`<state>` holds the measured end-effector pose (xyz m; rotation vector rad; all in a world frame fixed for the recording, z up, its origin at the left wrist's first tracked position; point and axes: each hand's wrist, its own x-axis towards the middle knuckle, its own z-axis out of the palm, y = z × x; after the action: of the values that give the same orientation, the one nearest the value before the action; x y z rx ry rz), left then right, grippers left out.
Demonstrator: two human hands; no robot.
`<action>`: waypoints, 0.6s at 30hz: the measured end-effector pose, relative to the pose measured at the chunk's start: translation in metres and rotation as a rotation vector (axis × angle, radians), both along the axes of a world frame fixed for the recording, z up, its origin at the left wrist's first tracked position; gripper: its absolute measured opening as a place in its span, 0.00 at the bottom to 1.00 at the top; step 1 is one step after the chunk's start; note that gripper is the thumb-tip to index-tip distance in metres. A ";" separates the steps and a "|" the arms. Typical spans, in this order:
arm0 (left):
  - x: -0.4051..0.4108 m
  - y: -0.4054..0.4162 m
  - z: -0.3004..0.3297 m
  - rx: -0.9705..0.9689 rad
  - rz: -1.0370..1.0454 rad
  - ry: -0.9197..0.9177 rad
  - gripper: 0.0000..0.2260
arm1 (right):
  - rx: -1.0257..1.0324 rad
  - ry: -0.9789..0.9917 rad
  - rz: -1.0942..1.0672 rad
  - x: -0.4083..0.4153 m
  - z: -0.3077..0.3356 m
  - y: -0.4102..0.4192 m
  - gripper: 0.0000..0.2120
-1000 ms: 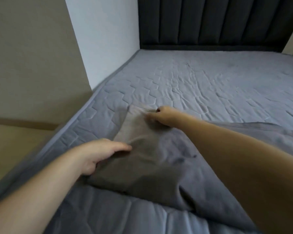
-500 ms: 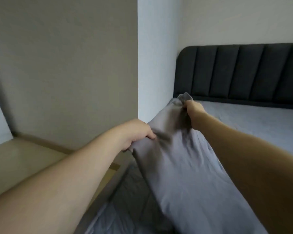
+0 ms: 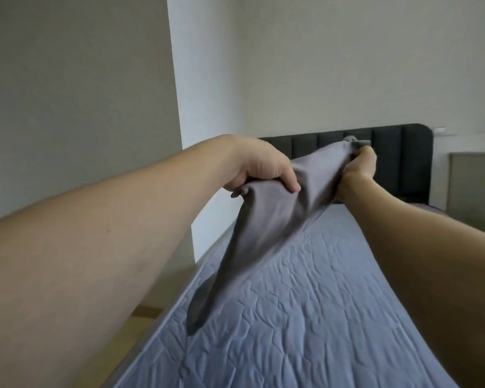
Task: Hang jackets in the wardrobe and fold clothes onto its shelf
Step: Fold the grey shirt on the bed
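The garment [image 3: 275, 208] is showing a plain mid-grey with no print, shading to a darker charcoal along its hanging lower end. The bed cover [image 3: 305, 317] is showing a soft blue-grey, stitched all over in an irregular quilted pattern of angular, honeycomb-like cells. The headboard [image 3: 398, 152] is appearing dark charcoal, almost black, divided by vertical padded channels. The wall [image 3: 319, 65] behind is looking off-white, while the large panel [image 3: 76, 93] on the left is reading as flat greyish beige. The strip of floor [image 3: 143, 317] is showing pale tan.
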<state>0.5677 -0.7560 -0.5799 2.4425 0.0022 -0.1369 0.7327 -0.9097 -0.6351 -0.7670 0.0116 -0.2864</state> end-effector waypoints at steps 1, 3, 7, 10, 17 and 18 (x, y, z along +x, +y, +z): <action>-0.007 -0.025 -0.017 -0.013 -0.061 0.086 0.12 | -0.001 0.036 -0.003 -0.010 -0.022 -0.024 0.11; -0.016 -0.074 -0.063 -0.045 -0.140 0.235 0.15 | -0.012 0.094 0.013 -0.029 -0.074 -0.070 0.10; -0.027 -0.162 -0.192 -0.078 -0.257 0.464 0.03 | -0.100 0.309 0.057 -0.063 -0.195 -0.157 0.11; -0.038 -0.204 -0.294 0.003 -0.368 0.646 0.11 | -0.468 0.550 0.082 -0.081 -0.288 -0.209 0.17; -0.027 -0.146 -0.360 -0.130 -0.216 0.767 0.01 | -1.024 0.672 0.140 -0.055 -0.329 -0.193 0.12; -0.020 -0.123 -0.360 -0.146 -0.149 0.732 0.04 | -1.080 0.621 0.139 -0.046 -0.324 -0.174 0.14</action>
<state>0.5480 -0.8786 -0.9397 2.1166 0.1292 -1.0449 0.6869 -1.0837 -0.9589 -1.8996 0.4153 0.1230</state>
